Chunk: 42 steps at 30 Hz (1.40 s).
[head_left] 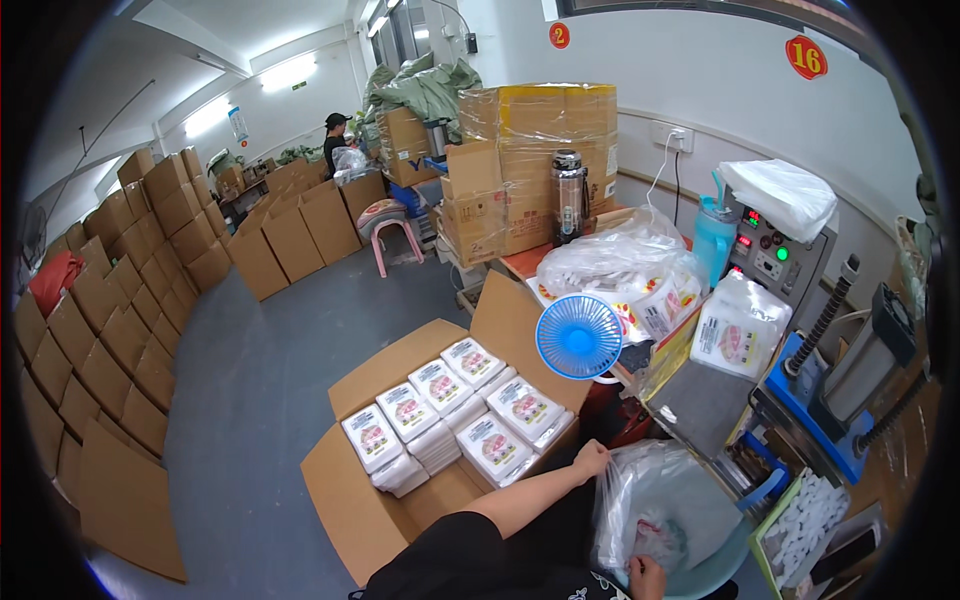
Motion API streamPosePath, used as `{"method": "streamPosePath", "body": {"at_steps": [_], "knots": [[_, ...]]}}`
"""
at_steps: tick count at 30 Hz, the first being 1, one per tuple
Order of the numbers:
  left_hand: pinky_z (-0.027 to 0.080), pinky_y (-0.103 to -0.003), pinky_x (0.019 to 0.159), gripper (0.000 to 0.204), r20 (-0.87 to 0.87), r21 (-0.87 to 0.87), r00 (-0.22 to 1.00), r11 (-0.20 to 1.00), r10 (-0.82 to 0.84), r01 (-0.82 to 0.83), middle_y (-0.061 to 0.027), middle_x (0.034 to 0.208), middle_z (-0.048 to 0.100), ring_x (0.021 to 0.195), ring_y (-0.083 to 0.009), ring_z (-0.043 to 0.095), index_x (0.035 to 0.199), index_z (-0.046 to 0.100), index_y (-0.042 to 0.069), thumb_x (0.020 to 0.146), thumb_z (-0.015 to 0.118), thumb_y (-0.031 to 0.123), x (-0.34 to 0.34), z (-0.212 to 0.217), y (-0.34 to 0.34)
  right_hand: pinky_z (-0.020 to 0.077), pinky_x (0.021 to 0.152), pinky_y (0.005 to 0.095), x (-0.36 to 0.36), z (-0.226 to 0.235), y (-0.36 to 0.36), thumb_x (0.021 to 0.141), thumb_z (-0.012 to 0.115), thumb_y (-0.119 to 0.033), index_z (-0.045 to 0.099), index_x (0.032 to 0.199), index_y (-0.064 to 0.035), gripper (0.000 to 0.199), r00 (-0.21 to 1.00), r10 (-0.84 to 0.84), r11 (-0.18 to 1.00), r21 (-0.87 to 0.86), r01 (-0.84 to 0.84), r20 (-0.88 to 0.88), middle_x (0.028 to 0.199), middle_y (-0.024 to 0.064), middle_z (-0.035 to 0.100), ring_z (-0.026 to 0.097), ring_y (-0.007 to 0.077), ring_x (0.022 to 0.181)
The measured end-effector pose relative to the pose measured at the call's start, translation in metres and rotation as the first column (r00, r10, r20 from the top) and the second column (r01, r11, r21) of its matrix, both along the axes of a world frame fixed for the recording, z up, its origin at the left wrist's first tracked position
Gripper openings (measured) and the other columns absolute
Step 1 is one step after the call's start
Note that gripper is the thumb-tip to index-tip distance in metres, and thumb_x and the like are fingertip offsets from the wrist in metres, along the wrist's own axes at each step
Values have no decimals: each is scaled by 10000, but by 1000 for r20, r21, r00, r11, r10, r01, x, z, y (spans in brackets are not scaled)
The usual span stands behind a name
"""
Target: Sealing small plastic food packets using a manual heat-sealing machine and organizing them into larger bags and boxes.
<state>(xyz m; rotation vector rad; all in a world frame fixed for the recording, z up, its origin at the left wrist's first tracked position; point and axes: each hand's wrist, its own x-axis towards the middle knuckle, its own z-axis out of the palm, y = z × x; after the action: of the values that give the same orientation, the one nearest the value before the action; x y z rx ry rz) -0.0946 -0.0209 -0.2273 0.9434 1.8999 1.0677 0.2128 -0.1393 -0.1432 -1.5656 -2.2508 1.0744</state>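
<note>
My left hand [591, 458] is closed on the upper edge of a clear plastic bag [625, 480]. The bag hangs in and over a pale blue-green tub [735, 550] at the lower right. My right hand [647, 577] pinches the near side of the same bag, close to the lower edge of the view. Some crumpled plastic with red print [655, 540] shows inside. Left of my hands stands an open cardboard box [350, 510] holding stacks of white printed packets [410, 410], set in two rows.
A blue fan [579, 337] is at the table edge. Behind it are a plastic-covered heap [630, 255], a steel flask [568, 195] and a blue tumbler [712, 240]. A blue-based machine [820, 420] stands right. Cartons [110, 330] line the left; another person [336, 140] is far back.
</note>
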Motion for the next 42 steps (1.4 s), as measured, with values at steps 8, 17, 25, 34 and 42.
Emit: {"method": "streamPosePath", "body": {"at_steps": [8, 17, 25, 34, 42], "knots": [[336, -232, 414, 195, 654, -286, 753, 898, -73, 336, -11, 656, 616, 492, -69, 497, 756, 669, 64, 834, 718, 236, -12, 15, -2, 443, 876, 452, 2, -11, 1, 949, 498, -316, 642, 1143, -25, 378, 998, -27, 1000, -4, 27, -49, 1073, 255, 636, 579, 446, 1013], [514, -464, 718, 246, -286, 2, 627, 654, -724, 756, -160, 800, 683, 799, -366, 662, 816, 707, 97, 829, 631, 331, 78, 106, -78, 353, 1022, 485, -41, 45, 14, 727, 618, 5, 650, 1091, -58, 370, 970, -7, 797, 585, 153, -244, 1068, 124, 631, 540, 365, 1102], [495, -428, 885, 426, -362, -170, 537, 620, -762, 766, -168, 1050, 673, 989, -349, 639, 1101, 681, 117, 871, 586, 463, 33, 118, -119, 179, 1108, 613, -48, 32, 35, 679, 630, 2, 654, 863, -89, 206, 944, 316, 738, 601, -308, 96, 919, 75, 625, 562, 298, 1052], [474, -435, 936, 846, -102, -420, 711, 678, -696, 603, -274, 1304, 520, 1203, -358, 536, 1284, 521, -28, 855, 457, 699, 53, 88, -50, 426, 911, 483, -77, 23, 4, 704, 664, -127, 630, 715, -103, 43, 858, 491, 682, 545, -487, 152, 707, 63, 580, 600, 260, 760], [394, -378, 1039, 1016, 240, -211, 950, 944, -201, 253, -256, 1409, 397, 1280, -326, 453, 1451, 168, -75, 739, 742, 368, 79, -22, -40, 477, 831, 462, -52, 79, -26, 959, 500, -293, 613, 1196, -34, 369, 813, 522, 841, -314, -440, 258, 1167, 235, 621, 573, 390, 1102]]}}
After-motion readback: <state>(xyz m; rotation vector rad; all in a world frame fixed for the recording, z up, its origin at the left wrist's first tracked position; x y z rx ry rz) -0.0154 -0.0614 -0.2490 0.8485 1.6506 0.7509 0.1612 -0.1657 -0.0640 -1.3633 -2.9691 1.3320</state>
